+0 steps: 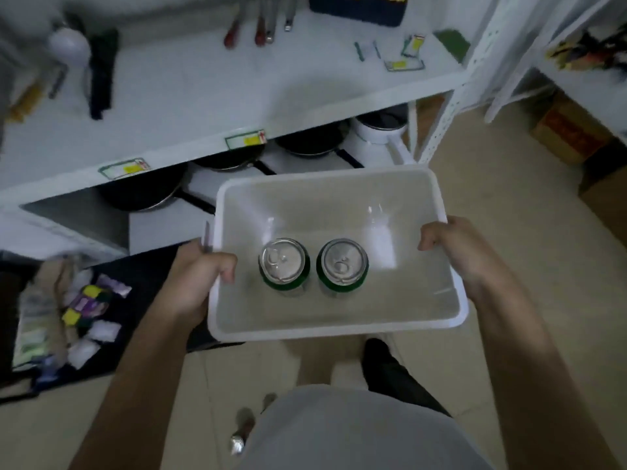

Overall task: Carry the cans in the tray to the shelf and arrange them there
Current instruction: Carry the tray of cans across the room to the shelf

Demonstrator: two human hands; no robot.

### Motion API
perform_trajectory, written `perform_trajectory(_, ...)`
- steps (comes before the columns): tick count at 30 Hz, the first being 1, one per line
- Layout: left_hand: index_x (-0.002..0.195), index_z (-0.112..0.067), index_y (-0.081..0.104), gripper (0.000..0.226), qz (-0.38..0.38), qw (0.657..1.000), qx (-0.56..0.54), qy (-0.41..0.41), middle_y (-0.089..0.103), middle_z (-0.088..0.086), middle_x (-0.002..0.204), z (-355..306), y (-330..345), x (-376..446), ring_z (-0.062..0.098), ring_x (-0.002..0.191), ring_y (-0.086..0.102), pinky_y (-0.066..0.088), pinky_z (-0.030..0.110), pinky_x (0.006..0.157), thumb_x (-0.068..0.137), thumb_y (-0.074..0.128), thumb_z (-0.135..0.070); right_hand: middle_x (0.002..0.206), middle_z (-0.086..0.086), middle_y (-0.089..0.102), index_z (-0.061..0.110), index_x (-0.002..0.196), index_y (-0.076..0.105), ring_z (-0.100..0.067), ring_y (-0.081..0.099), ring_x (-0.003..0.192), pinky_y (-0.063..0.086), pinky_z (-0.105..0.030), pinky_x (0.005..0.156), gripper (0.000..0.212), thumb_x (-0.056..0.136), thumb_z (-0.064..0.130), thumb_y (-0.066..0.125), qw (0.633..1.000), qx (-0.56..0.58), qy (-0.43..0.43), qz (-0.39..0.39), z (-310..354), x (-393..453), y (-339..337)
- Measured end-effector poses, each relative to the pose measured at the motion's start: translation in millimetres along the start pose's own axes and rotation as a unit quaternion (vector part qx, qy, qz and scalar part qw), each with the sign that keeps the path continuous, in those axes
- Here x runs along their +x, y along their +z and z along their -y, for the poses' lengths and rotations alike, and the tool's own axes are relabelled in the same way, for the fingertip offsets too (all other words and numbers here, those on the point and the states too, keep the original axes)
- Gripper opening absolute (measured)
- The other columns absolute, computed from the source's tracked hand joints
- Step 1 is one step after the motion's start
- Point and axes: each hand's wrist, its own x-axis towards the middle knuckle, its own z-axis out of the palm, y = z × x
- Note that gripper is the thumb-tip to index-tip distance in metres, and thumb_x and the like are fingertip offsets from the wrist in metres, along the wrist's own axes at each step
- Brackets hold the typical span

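A white plastic tray (334,329) is held level in front of my body, over the floor. Two green cans with silver tops stand upright side by side in it: the left can (284,262) and the right can (342,261), a small gap between them. My left hand (195,283) grips the tray's left rim with the thumb inside. My right hand (458,252) grips the right rim the same way. The white shelf (210,89) lies just beyond the tray, its top board holding tools at the back.
Screwdrivers (261,28), a dark tool (101,72) and a blue box (359,8) lie on the shelf's top board. Black pans (312,142) and a white pot (380,127) sit on the lower board. A dark bin of packets (84,310) stands at left; cardboard boxes (573,130) at right.
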Motion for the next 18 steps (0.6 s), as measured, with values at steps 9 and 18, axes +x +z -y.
perform_trajectory(9,0.06,-0.003,0.048,0.023,-0.344,0.92,-0.17,-0.082,0.045,0.014,0.052,13,-30,-21,0.023,0.048,0.043,0.036,0.026,0.049,0.038,0.042,0.001,0.067,-0.011,0.049,0.005,0.066,0.053,-0.026,0.05,0.061,0.035,-0.029,0.062,0.02,0.048,0.011,0.049,0.933,-0.174,-0.085,0.303,116,105,104)
perform_trajectory(18,0.056,-0.003,0.045,0.014,-0.508,0.806,-0.269,-0.145,0.036,-0.001,0.04,68,-58,-48,0.017,0.04,0.033,0.026,0.019,0.044,0.041,0.045,-0.001,0.072,-0.01,0.052,0.004,0.078,0.055,-0.027,0.053,0.063,0.039,-0.027,0.059,0.025,0.055,0.01,0.051,0.793,-0.314,-0.141,0.502,149,115,269)
